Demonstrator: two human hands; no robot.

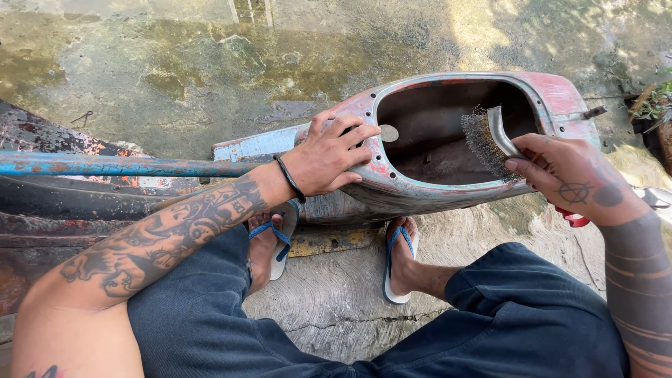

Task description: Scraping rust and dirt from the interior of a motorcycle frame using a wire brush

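Note:
A worn metal shell (392, 185) with flaking red and blue paint and a large oval opening lies on the ground in front of me. My left hand (329, 155) rests flat on its left rim, fingers spread, holding it steady. My right hand (570, 175) grips a wire brush (490, 140) with a grey head and a red handle end. The bristles sit inside the opening, against its right inner edge.
A blue painted metal bar (119, 166) runs in from the left. Rusty dark bodywork (63, 210) lies at the left. My feet in blue flip-flops (399, 259) stand on cracked concrete. Wet, stained concrete spreads beyond; plants (654, 101) at the right edge.

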